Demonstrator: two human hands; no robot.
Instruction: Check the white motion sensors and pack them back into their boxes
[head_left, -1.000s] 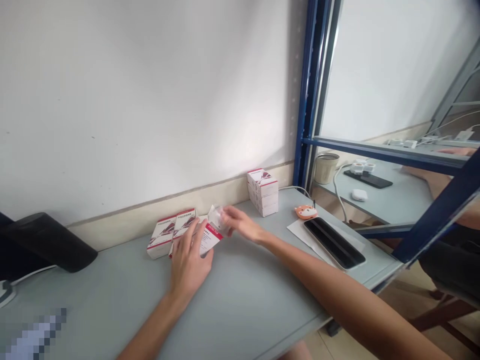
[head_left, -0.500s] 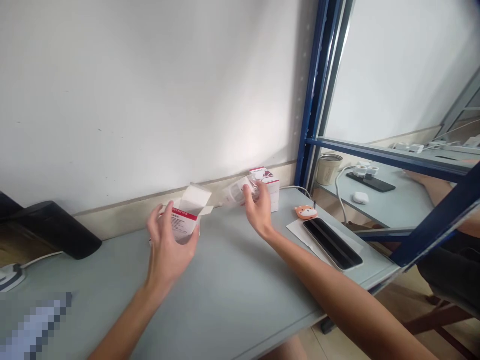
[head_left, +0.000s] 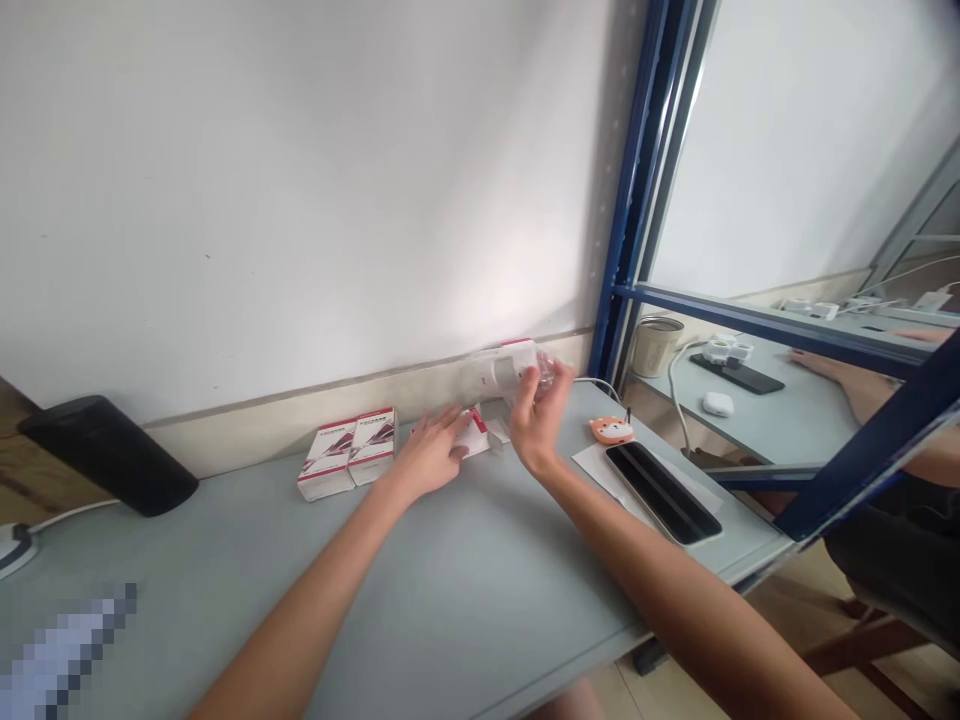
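My left hand (head_left: 433, 452) rests with its fingers stretched out over a small white and red carton (head_left: 475, 432), which lies on the desk near the wall. The carton's flap end points right, and part of it is hidden under my fingers. To the left sit two white and red boxes (head_left: 351, 452), side by side and touching. My right hand (head_left: 541, 408) pinches a clear plastic bag (head_left: 510, 372) above the desk, with a white item inside that I cannot make out. Behind the bag, a red edge of what looks like another box shows.
A phone (head_left: 663, 492) lies on white paper at the right, near an orange animal-faced item (head_left: 611, 430). A black cylinder (head_left: 112, 455) leans at the far left. A blue metal frame (head_left: 847, 450) borders the right side; beyond it another person's arm (head_left: 862, 385) rests.
My left hand has moved right and lowered the opened carton onto the desk. The two boxes on the left have come into view. My right hand has shifted slightly right with the bag.
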